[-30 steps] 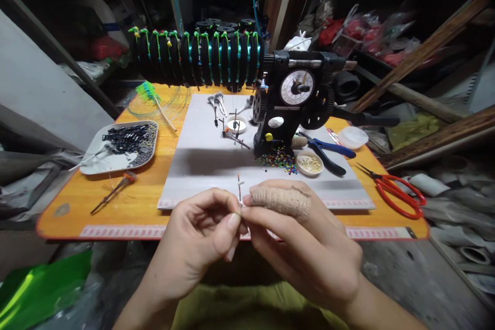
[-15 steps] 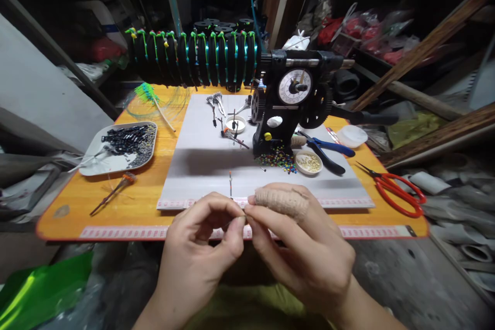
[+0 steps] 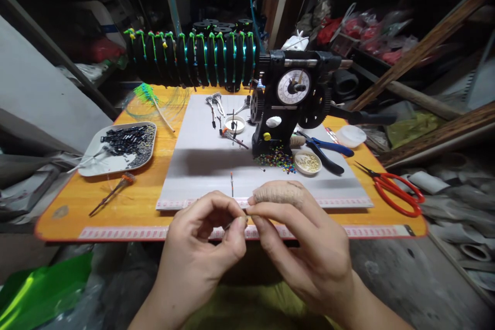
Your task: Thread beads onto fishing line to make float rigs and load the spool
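My left hand [image 3: 211,242] and my right hand [image 3: 305,237] meet at the front edge of the grey board [image 3: 193,185]. Thumb and index finger of the left are pinched on something tiny, too small to name. The right thumb and index finger close on the same spot, and what lies between them cannot be made out. Tan tape [image 3: 280,195] wraps a finger of my right hand. Just beyond the fingertips, a thin piece with an orange tip [image 3: 232,181] stands out over the board.
Behind stands a black winding machine [image 3: 274,118] with corded spools [image 3: 193,59]. Around it lie coloured beads [image 3: 276,159], a dish of gold bits [image 3: 308,162], blue pliers [image 3: 332,147] and red scissors [image 3: 398,193]. A white tray [image 3: 91,165] holds black parts at left.
My right hand has turned slightly, and its thumb and index finger have shifted a little at the pinch. The left hand stays nearly in place.
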Demonstrator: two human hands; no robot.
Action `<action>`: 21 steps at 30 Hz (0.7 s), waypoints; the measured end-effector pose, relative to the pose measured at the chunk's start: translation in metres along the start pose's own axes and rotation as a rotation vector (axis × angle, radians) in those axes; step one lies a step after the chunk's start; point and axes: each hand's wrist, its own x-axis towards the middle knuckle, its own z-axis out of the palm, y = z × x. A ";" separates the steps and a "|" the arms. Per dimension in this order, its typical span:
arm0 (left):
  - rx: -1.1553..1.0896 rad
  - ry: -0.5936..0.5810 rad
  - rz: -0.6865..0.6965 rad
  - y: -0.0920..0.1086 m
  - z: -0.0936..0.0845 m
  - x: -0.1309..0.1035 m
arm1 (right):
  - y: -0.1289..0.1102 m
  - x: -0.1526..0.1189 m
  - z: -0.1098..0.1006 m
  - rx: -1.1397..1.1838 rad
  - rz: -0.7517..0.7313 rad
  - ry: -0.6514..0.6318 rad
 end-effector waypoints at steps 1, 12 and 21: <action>-0.022 0.032 -0.029 0.000 0.001 0.000 | 0.000 -0.001 0.000 0.042 0.052 -0.014; -0.065 0.058 -0.066 0.000 0.001 -0.001 | -0.003 -0.009 -0.008 0.331 0.423 -0.127; -0.073 -0.063 -0.050 0.000 -0.004 0.000 | -0.003 -0.003 -0.004 0.532 0.553 -0.113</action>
